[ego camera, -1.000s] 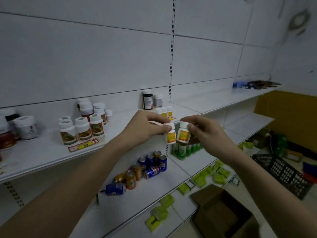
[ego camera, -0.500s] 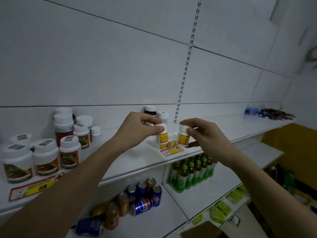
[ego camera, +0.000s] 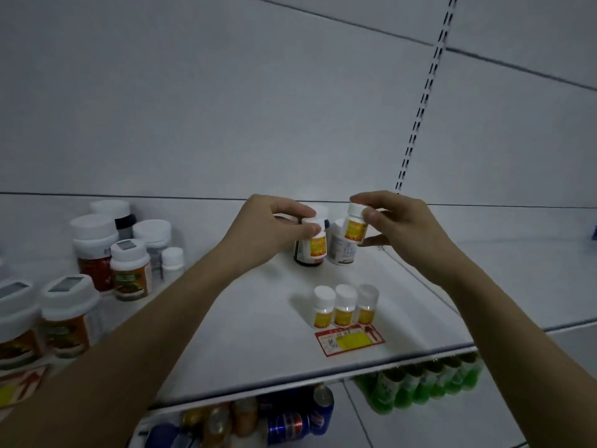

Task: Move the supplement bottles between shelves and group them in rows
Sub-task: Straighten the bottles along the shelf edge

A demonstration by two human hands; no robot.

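Observation:
My left hand [ego camera: 265,231] pinches the white cap of a small yellow-labelled bottle [ego camera: 317,244], held upright above the white shelf [ego camera: 252,321]. My right hand [ego camera: 403,227] grips a second small yellow-labelled bottle [ego camera: 354,225] by its cap, slightly tilted. Below them, three matching small bottles [ego camera: 345,305] stand in a row near the shelf's front. Behind the held bottles stand a dark jar [ego camera: 305,256] and a white bottle [ego camera: 342,250], partly hidden.
Larger white-capped supplement jars [ego camera: 97,253] crowd the shelf's left side. A red and yellow price tag [ego camera: 350,339] lies by the front edge. On the shelf below lie soda cans [ego camera: 290,421] and green drink bottles [ego camera: 423,383] stand.
Both hands have lifted their small bottles up over the shelf and back towards the wall. The view has tilted up, and the row of three small bottles now shows below the hands.

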